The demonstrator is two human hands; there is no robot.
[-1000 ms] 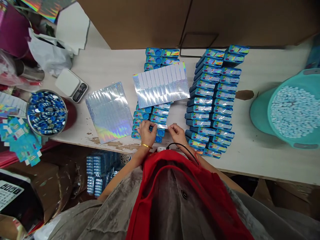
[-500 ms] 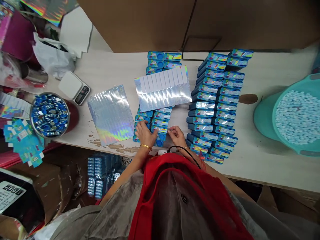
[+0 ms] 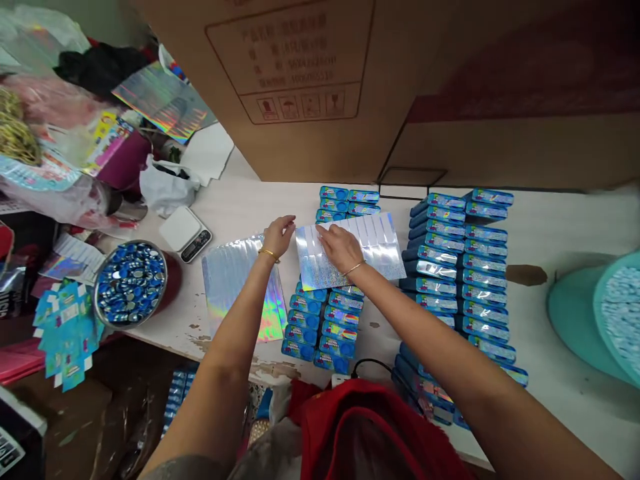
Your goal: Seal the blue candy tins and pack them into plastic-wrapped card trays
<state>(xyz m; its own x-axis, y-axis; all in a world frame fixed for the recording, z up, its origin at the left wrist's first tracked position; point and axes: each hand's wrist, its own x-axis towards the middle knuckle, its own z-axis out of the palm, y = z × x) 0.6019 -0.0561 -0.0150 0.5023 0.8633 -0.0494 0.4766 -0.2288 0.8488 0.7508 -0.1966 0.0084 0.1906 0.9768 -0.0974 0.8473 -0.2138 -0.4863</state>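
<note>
On the right side of the surface (image 3: 540,347), the long double row of blue boxes (image 3: 485,280) looks finished: the tops that show clearly carry shiny strips, though the right arm hides some. The middle group is only part done, it seems: its right column (image 3: 345,317) has several shiny tops, while the two nearest there, and the visible tops of its left column (image 3: 303,318), remain plain blue. A silver sheet (image 3: 387,250) lies across the middle group, with strips marked out in its far half. The right hand (image 3: 341,248) is over that sheet's left part, index finger reaching to its far left; whether the fingers pinch a strip cannot be told. The left hand (image 3: 279,239) is just left of it, above the far right corner of a second sheet (image 3: 225,273), thumb close to the fingers; whether they meet or grip anything is unclear. Half a second ago both hands were at the near end of the middle group; now they are farther out, at the sheet, and more of the far carton (image 3: 320,147) shows.
</note>
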